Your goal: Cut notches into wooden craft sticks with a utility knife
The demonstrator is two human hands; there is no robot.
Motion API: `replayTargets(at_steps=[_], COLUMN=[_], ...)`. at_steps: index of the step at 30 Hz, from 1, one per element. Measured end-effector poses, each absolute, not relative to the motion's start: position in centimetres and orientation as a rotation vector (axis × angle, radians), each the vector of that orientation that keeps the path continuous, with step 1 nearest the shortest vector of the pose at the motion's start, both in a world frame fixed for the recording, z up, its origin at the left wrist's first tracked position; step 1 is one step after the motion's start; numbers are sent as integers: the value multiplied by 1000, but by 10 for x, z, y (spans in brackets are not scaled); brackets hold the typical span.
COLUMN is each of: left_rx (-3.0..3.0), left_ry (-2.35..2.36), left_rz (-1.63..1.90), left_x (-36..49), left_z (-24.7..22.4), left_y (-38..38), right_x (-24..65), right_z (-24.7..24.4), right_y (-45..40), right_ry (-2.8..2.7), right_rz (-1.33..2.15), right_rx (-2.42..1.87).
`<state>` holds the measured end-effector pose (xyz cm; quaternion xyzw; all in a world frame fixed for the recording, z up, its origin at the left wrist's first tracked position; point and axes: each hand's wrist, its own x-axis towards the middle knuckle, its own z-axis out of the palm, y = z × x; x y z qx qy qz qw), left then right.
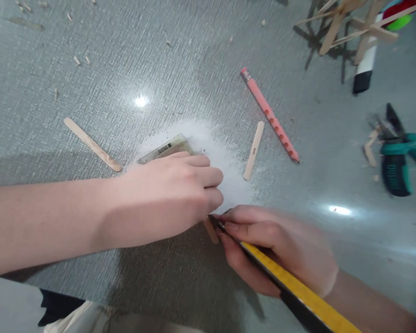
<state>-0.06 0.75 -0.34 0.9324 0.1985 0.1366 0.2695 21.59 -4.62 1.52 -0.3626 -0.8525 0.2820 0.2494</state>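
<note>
My left hand (180, 189), its fingers curled, presses down over a wooden craft stick (211, 231), of which only the near end shows beside the palm. The fingertips are hidden. A clear plastic piece with printing, like a ruler or set square (169, 145), sticks out from under the far side of this hand. My right hand (273, 245) is closed round a yellow and black utility knife (291, 284). The knife's dark tip is at the stick, just below the left hand's knuckles; whether it touches the wood I cannot tell.
One loose craft stick (92, 144) lies left, another (254, 150) right of the whitish patch (208, 134). Beyond are a pink pencil (270, 114), teal-handled pliers (397, 157), a black-tipped white marker (364, 74) and a stick structure (333, 32). Wood chips dot the grey table (100, 92).
</note>
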Motion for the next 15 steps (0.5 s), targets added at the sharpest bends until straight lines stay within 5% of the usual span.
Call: replayTargets(at_steps=[15], left_rx=[2447], left_ry=[476], left_rz=[361], left_x=[-4], left_z=[-1], left_y=[17], right_x=[220], right_z=[13], right_y=[-42], right_ry=[-2237], right_rz=[836], right_rx=[-964])
